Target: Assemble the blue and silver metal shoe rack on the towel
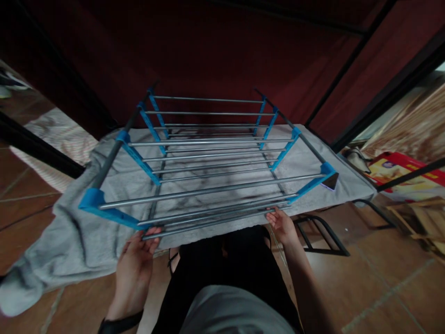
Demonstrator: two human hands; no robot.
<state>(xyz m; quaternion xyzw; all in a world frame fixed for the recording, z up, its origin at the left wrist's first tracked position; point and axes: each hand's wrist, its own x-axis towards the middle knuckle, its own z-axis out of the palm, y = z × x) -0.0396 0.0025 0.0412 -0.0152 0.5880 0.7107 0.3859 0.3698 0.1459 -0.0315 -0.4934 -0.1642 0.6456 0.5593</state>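
Note:
A shoe-rack-like frame point(208, 188) of grey metal rods and blue plastic brackets lies across a grey cloth in front of me. Along its near edge runs a thin metal rod point(215, 224). My left hand point(141, 250) has its fingers curled around the rod's left end, close to a blue bracket point(114, 214). Near the right end, my right hand point(281, 226) pinches the same rod between thumb and fingers. Whether this rod is joined to the brackets I cannot tell.
The grey cloth point(66, 232) covers a low surface and hangs over its left side. A dark phone-like object point(331, 181) lies by the right bracket. Dark red panels point(208, 51) stand behind. A black metal frame point(325, 236) and a red-and-yellow box point(406, 171) are at right.

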